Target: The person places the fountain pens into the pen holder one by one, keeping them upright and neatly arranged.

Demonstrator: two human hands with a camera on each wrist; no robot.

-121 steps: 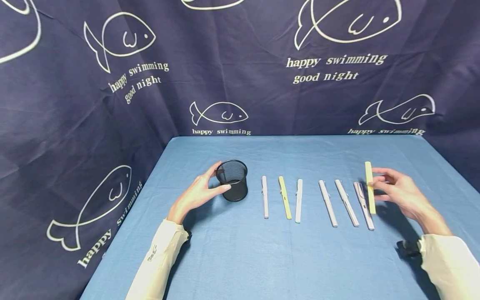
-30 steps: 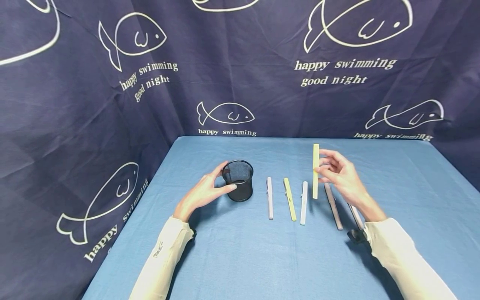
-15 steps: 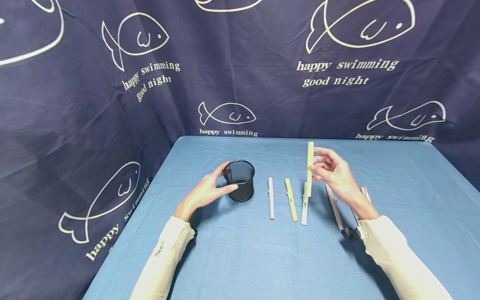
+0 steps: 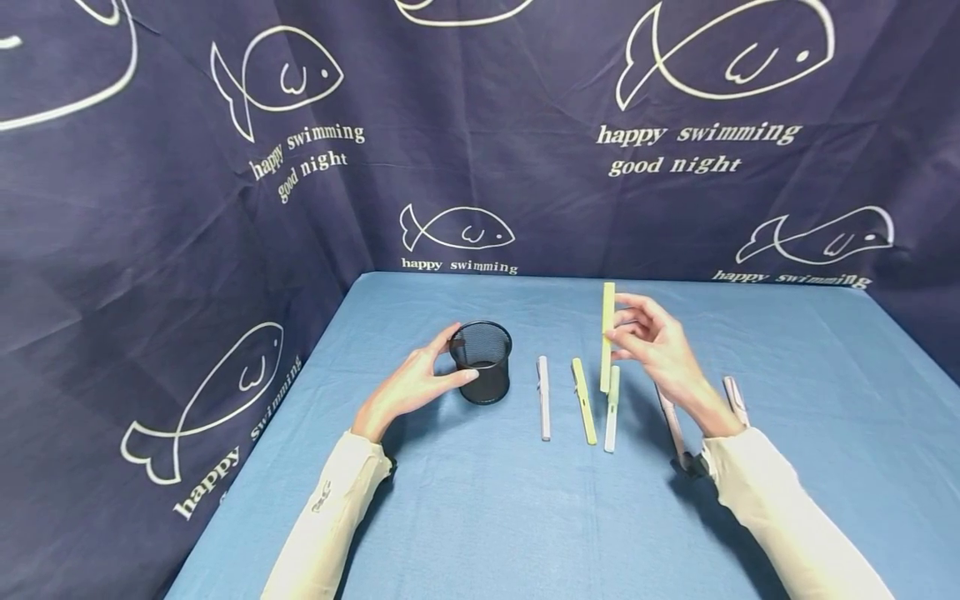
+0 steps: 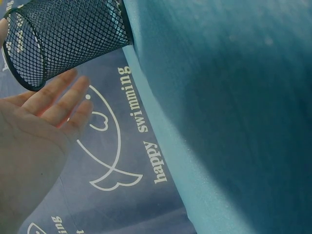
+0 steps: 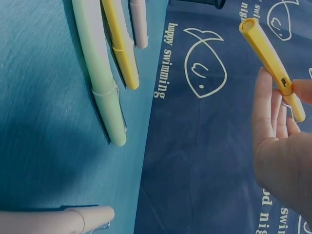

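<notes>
A black mesh pen cup (image 4: 491, 385) stands upright on the blue cloth, and my left hand (image 4: 405, 385) holds it at the rim, thumb in front and fingers behind. In the left wrist view the fingers (image 5: 58, 100) lie along the side of the cup. My right hand (image 4: 663, 346) pinches a yellow pen (image 4: 608, 312) near its middle, raised and almost vertical in the head view. Below that pen lies a pale green pen (image 4: 611, 421), its upper end overlapped by the lower tip. The right wrist view shows a clip on the held pen (image 6: 265, 48).
Between the cup and the right hand lie a pale lilac pen (image 4: 543, 404) and another yellow pen (image 4: 585, 408). Further right, pinkish pens (image 4: 734, 400) are partly hidden under the right forearm. A dark fish-printed curtain (image 4: 562, 225) rises behind the table.
My right hand has carried the yellow pen leftward from the right end of the pen row and lifted it upright, now above the pale green pen. The left hand keeps its hold on the cup.
</notes>
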